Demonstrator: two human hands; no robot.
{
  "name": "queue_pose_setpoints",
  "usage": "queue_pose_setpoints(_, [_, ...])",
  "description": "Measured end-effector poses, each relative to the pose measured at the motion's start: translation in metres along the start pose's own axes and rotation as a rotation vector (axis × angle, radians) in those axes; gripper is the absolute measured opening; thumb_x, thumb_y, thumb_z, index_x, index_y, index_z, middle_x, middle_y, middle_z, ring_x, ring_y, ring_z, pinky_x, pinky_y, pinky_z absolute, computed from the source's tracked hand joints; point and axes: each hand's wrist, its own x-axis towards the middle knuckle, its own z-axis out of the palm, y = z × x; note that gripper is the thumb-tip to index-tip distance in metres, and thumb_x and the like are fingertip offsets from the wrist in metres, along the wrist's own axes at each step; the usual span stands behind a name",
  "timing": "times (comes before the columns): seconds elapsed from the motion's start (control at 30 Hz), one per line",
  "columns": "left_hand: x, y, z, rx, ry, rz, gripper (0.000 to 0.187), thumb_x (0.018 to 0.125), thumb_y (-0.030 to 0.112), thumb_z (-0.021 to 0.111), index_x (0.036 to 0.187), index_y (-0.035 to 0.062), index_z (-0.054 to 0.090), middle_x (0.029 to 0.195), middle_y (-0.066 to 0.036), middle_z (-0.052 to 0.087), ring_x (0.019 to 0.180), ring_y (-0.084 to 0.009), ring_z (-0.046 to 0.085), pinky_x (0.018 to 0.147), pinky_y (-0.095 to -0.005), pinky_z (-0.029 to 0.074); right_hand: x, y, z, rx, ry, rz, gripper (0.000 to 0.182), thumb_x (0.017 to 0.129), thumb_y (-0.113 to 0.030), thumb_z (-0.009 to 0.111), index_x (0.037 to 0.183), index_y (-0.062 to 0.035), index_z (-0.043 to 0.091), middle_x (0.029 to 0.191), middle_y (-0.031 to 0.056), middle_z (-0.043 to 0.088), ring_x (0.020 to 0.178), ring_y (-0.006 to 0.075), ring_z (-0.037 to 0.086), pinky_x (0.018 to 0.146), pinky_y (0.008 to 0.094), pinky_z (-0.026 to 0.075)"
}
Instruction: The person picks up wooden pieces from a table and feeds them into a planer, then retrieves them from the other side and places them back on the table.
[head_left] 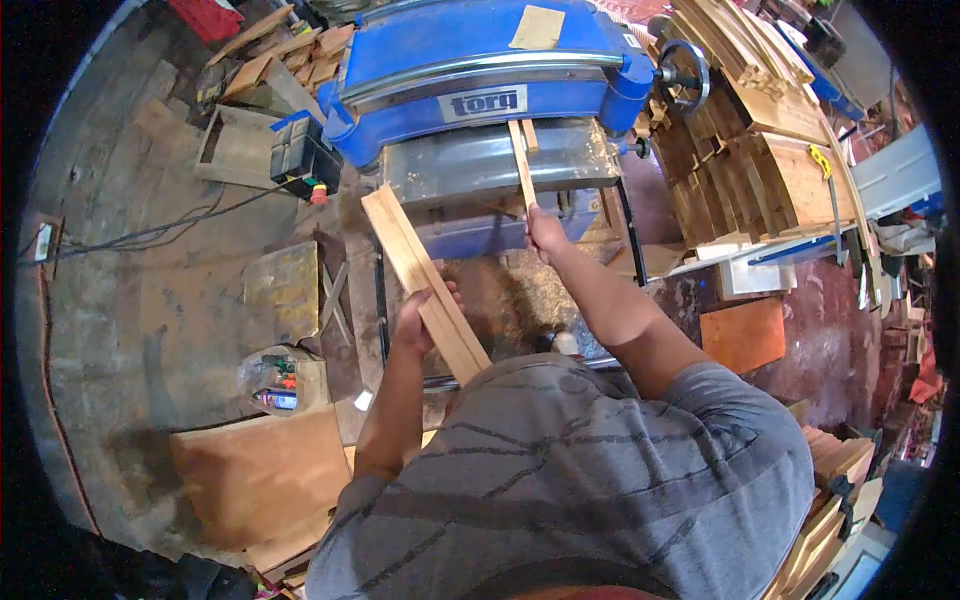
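My left hand [428, 317] is wrapped round a bundle of long wooden strips [425, 270], which slants from the machine's bed edge back to my body. My right hand [545, 235] grips the near end of a thin wooden strip [523, 165]. That strip's far end reaches under the front of a blue thickness planer [480, 75] marked "torq". Beside it, a second short piece of wood [531, 136] pokes out of the same opening. The planer's metal bed [440, 160] lies below the strip, with wood chips on it. Whatever is inside the planer is hidden.
Stacked boards [790, 190] stand at the right, with a yellow-handled saw [822, 163] against them. A handwheel [683, 76] sticks out from the planer. At left are a switch box [305, 160] with a red button, a cable [150, 232] and a wooden box [235, 145].
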Motion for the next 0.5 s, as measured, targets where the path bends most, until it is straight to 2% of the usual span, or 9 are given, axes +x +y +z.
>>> queue_pose_setpoints(0.07, [0.001, -0.001, 0.002, 0.0, 0.039, 0.011, 0.05, 0.09, 0.02, 0.049, 0.138, 0.0102, 0.036, 0.106, -0.014, 0.058, 0.094, -0.0277, 0.059, 0.084, -0.044, 0.052, 0.008, -0.001, 0.0, 0.017, 0.025, -0.001, 0.038, 0.099, -0.042, 0.037, 0.082, -0.0094, 0.049, 0.058, 0.0006, 0.041, 0.042, 0.0123, 0.035, 0.035, 0.0278, 0.028])
queue_pose_setpoints(0.13, [-0.002, -0.003, 0.001, -0.019, -0.032, 0.029, 0.048, 0.092, 0.02, 0.048, 0.137, 0.0084, 0.036, 0.107, -0.014, 0.058, 0.094, -0.0274, 0.06, 0.085, -0.0439, 0.052, 0.017, -0.001, 0.0, 0.019, 0.015, -0.021, 0.039, 0.099, -0.042, 0.036, 0.082, -0.0093, 0.049, 0.058, 0.0006, 0.041, 0.042, 0.0125, 0.035, 0.035, 0.0276, 0.028])
queue_pose_setpoints(0.3, [-0.01, -0.001, 0.011, 0.002, -0.049, 0.016, 0.049, 0.092, 0.019, 0.049, 0.138, 0.0077, 0.036, 0.107, -0.013, 0.058, 0.093, -0.0259, 0.06, 0.085, -0.0428, 0.052, 0.029, -0.011, 0.002, 0.021, -0.004, -0.041, 0.04, 0.099, -0.043, 0.036, 0.082, -0.0091, 0.049, 0.059, 0.0009, 0.042, 0.043, 0.0132, 0.036, 0.037, 0.0273, 0.029])
queue_pose_setpoints(0.37, [-0.016, 0.0, 0.019, 0.044, -0.033, 0.027, 0.049, 0.091, 0.018, 0.05, 0.138, 0.0079, 0.037, 0.107, -0.013, 0.059, 0.093, -0.0255, 0.061, 0.084, -0.0424, 0.052, 0.031, -0.018, 0.004, -0.083, 0.031, -0.024, 0.041, 0.098, -0.045, 0.036, 0.083, -0.0094, 0.05, 0.06, 0.0009, 0.044, 0.045, 0.0138, 0.039, 0.039, 0.0281, 0.032])
queue_pose_setpoints(0.47, [-0.026, -0.001, 0.023, 0.074, 0.074, -0.011, 0.049, 0.092, 0.019, 0.049, 0.138, 0.008, 0.037, 0.107, -0.012, 0.059, 0.092, -0.0248, 0.061, 0.083, -0.042, 0.053, 0.041, -0.027, 0.001, -0.028, 0.007, 0.061, 0.042, 0.098, -0.047, 0.038, 0.085, -0.0092, 0.05, 0.062, 0.002, 0.046, 0.047, 0.0144, 0.042, 0.04, 0.0306, 0.035])
queue_pose_setpoints(0.5, [-0.029, -0.001, 0.024, 0.086, 0.061, 0.004, 0.049, 0.091, 0.018, 0.049, 0.137, 0.0077, 0.038, 0.107, -0.012, 0.059, 0.091, -0.0248, 0.061, 0.083, -0.0418, 0.053, 0.047, -0.03, -0.001, -0.029, -0.022, 0.116, 0.049, 0.096, -0.055, 0.034, 0.087, -0.0093, 0.05, 0.064, 0.0033, 0.047, 0.051, 0.0161, 0.046, 0.045, 0.0312, 0.04])
